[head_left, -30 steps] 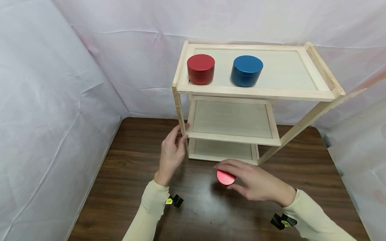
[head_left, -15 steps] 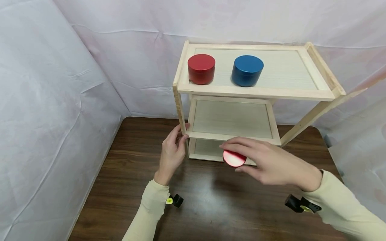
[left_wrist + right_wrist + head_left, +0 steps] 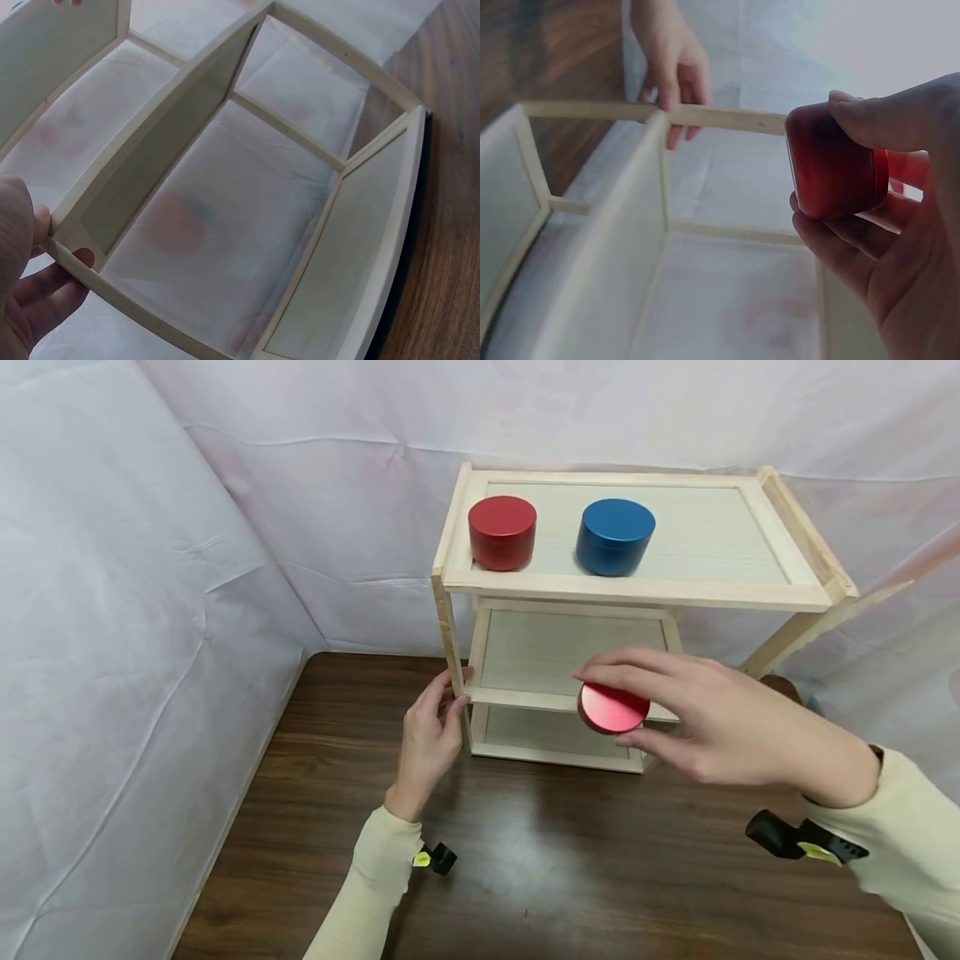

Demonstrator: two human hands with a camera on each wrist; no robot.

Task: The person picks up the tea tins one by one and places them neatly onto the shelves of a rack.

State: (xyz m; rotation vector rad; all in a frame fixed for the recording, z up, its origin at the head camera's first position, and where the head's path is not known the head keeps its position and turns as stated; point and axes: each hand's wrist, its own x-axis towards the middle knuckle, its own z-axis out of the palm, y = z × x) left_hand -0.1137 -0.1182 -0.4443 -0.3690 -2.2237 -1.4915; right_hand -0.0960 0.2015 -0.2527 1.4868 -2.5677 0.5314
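Note:
A small round red tin (image 3: 613,707) is gripped between the thumb and fingers of my right hand (image 3: 705,718), held in the air in front of the middle shelf's front edge. The right wrist view shows the same red tin (image 3: 832,161) from the side, with the thumb on one side and fingers on the other. My left hand (image 3: 429,735) holds the left front post of the wooden shelf rack (image 3: 525,700) at the middle shelf's height. In the left wrist view, the fingers (image 3: 52,296) wrap round that post.
On the top shelf (image 3: 697,535) stand a larger red tin (image 3: 502,533) at the left and a blue tin (image 3: 615,537) to its right. The rack stands on a dark wooden table (image 3: 480,860). White cloth (image 3: 337,527) hangs behind and at the sides.
My right hand has lifted the small red tin from low over the table, up and to the right, to the middle shelf's front edge. My left hand has stayed on the post.

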